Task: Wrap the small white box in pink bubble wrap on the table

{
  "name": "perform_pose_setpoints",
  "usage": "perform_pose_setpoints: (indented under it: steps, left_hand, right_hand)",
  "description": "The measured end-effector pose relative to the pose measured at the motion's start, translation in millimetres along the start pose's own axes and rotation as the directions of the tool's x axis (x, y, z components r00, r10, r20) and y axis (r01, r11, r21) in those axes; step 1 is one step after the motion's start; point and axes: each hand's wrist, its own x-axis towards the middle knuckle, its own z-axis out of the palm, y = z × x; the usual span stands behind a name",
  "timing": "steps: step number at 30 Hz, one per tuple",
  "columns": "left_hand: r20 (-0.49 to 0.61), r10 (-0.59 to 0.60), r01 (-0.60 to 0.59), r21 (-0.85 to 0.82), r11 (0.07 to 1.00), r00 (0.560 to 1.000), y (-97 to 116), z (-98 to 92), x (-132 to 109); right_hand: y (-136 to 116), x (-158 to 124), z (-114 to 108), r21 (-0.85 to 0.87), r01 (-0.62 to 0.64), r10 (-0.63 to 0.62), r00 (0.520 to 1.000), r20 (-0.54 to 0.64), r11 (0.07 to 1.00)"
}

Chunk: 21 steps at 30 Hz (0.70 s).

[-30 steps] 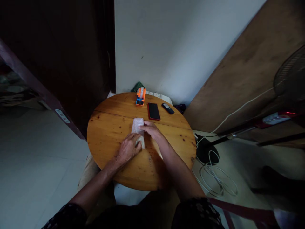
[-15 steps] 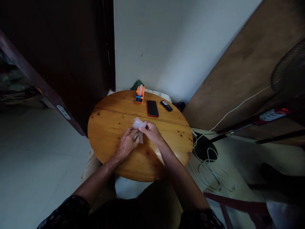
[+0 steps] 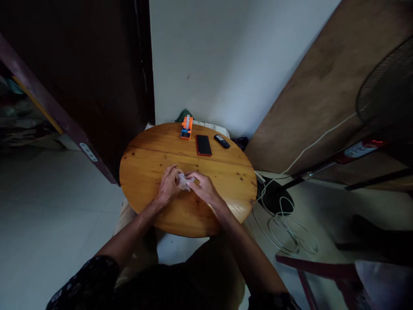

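Note:
A small, crumpled piece of translucent bubble wrap is between my two hands, just above or on the round wooden table. My left hand curls at its left side, with fingers bent round that edge. On the other side my right hand pinches the wrap between thumb and fingers. Whether anything lies inside the folded wrap is hidden. Beyond the hands are an orange and blue tape dispenser, a black phone with a red edge and a small dark handset.
White paper and a dark green item lie at the table's back, by the wall. To the right, a standing fan has its black base on the floor, near a coiled white cable. A dark door stands left.
The bubble wrap has been folded or gathered into a smaller bundle. My left hand has shifted up and opened its curl around the left edge; the view has turned slightly.

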Motion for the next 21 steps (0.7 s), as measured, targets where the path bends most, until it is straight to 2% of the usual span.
perform_pose_setpoints:
  steps: [4, 7, 9, 11, 13, 16, 19, 21]
  left_hand:
    - [0.118, 0.066, -0.052, -0.118, 0.992, 0.991, -6.3, -11.2, -0.5]
    - [0.257, 0.146, -0.089, -0.221, 0.971, 0.955, -9.8, -28.0, -2.6]
    - [0.337, 0.193, -0.129, -0.204, 0.97, 0.922, -12.0, -37.8, -3.4]
    - [0.367, 0.198, -0.155, -0.145, 0.977, 0.909, -14.6, -41.5, -2.9]
    - [0.348, 0.195, -0.163, -0.121, 0.979, 0.917, -17.6, -38.3, -1.6]
    - [0.279, 0.183, -0.134, -0.186, 0.973, 0.943, -19.3, -27.2, 0.4]
    - [0.265, 0.05, 0.03, -0.29, 0.957, 0.963, -12.5, -22.1, 1.0]
    - [0.325, -0.054, 0.165, -0.324, 0.931, 0.944, -4.3, -24.4, 0.7]
  right_hand:
    - [5.5, -17.6, 2.2, -0.114, 0.173, -0.172, 0.985, 0.023, 0.978]
    - [16.2, -23.1, 7.3, -0.22, 0.263, -0.26, 0.965, 0.042, 0.939]
    - [22.8, -23.5, 11.8, -0.271, 0.288, -0.288, 0.957, 0.042, 0.918]
    - [26.6, -22.4, 15.8, -0.294, 0.29, -0.294, 0.955, 0.03, 0.911]
    - [26.5, -20.4, 18.0, -0.289, 0.275, -0.285, 0.959, 0.01, 0.917]
    - [20.5, -17.1, 15.9, -0.23, 0.219, -0.233, 0.972, -0.032, 0.948]
    - [12.3, -14.7, 7.8, -0.084, 0.101, -0.104, 0.994, -0.028, 0.991]
    - [8.0, -14.1, 1.7, 0.072, -0.03, 0.028, 0.999, 0.034, 0.997]
